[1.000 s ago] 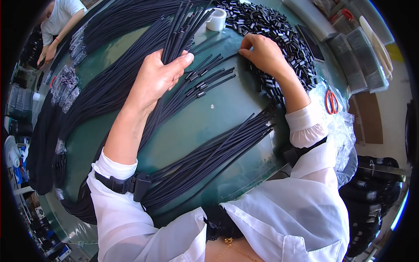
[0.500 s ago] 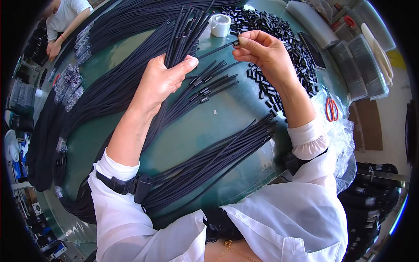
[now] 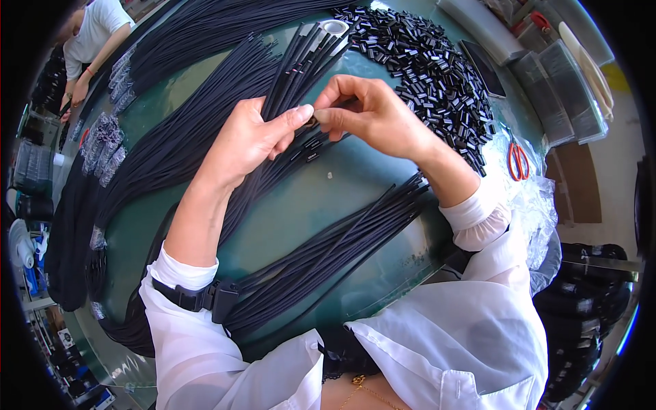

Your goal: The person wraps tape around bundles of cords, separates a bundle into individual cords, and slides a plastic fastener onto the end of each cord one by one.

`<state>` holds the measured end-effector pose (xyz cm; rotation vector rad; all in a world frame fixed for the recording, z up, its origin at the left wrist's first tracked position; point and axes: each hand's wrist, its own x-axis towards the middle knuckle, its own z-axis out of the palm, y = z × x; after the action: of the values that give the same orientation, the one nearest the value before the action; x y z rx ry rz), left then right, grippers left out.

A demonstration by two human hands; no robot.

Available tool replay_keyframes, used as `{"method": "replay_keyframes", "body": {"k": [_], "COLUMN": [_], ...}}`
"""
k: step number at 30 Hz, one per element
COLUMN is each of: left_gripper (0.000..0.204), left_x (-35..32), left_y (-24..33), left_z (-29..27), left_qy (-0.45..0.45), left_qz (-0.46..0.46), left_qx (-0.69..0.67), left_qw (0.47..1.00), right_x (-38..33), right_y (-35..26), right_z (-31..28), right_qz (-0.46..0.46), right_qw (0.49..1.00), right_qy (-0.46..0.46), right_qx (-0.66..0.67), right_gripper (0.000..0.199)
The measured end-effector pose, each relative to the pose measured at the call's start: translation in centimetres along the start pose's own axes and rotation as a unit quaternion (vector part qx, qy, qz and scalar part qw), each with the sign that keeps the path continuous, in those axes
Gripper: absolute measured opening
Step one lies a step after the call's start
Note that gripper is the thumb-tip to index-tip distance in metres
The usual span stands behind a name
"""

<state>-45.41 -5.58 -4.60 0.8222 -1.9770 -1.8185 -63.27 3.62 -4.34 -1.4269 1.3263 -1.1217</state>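
Cords [image 3: 273,123] ran up through your left hand [image 3: 249,140], which was clenched around a bundle of them, thumb and forefinger pinching 1 cord tip. Your right hand [image 3: 372,116] met it there, fingertips closed on a small black clip [image 3: 313,123] at that tip; whether the clip was already seated you could not tell from this head view.

By the look of the table [image 3: 301,212], the work was well short of done. A few cords with clips on [image 3: 311,147] lay just under your hands, while a thick unfinished-looking bundle [image 3: 342,246] stretched across the table toward your right elbow, and far larger heaps of cord [image 3: 171,137] covered the left side. The pile of loose clips [image 3: 430,75] beyond your right hand remained big.

Room was tight. Bare table showed only in the patch below your hands, between the 2 bundles. To the right, scissors [image 3: 517,160] lay near the table edge beside crumpled plastic [image 3: 540,212], close to your right sleeve. A tape roll [image 3: 333,27] sat at the far end of the held cords. Another person [image 3: 92,41] worked at the far left corner, well apart from you.
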Motion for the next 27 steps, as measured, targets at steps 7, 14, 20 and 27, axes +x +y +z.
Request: {"method": "replay_keyframes", "body": {"k": [7, 14, 20, 27], "left_gripper": [0.029, 0.020, 0.019, 0.018], "left_x": [0.9, -0.1, -0.2, -0.1], "left_y": [-1.3, 0.0, 0.1, 0.0], "left_z": [-0.2, -0.2, -0.1, -0.1], "left_qy": [0.099, 0.051, 0.077, 0.085], "left_qz": [0.081, 0.020, 0.010, 0.006], "left_qx": [0.022, -0.065, -0.069, -0.060], "left_qw": [0.992, 0.996, 0.995, 0.995], "right_x": [0.0, 1.2, 1.3, 0.8], "right_y": [3.1, 5.6, 1.9, 0.4], "right_z": [-8.9, -10.0, -6.2, -3.3], "right_qz": [-0.031, -0.033, -0.012, 0.024], "right_qw": [0.906, 0.701, 0.970, 0.977], "right_qy": [0.159, 0.177, 0.193, 0.150], "right_qx": [-0.392, -0.690, -0.150, 0.148], "right_gripper": [0.011, 0.020, 0.014, 0.018]}}
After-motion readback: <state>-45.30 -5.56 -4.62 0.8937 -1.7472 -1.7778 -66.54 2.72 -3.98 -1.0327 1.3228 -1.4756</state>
